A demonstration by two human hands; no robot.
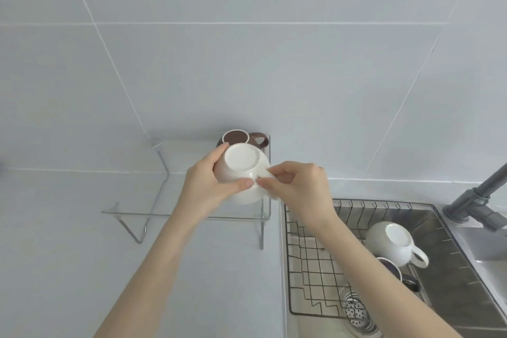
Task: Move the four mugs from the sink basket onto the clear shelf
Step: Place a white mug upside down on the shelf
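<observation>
White mug point(241, 173) held upside down over the clear shelf point(131, 212), body gripped by left hand point(204, 186), handle pinched by right hand point(297, 186). Brown mug point(241, 138) is seen inverted on shelf just behind. Second white mug point(392, 241) and a dark mug point(391, 269), partly hidden by right forearm, lie in wire sink basket point(310, 269). Grey faucet point(477, 195) at right.

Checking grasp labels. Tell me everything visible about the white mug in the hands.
The white mug is glossy, ceramic-looking and round-bellied, with a flat unglazed-looking base ring. It is tipped so its base faces the camera; its mouth is hidden. It is held above the clear shelf, in front of a brown mug standing there. The left hand wraps its body, thumb across the lower side; the right hand pinches its handle, mostly hidden by the fingers.
</observation>
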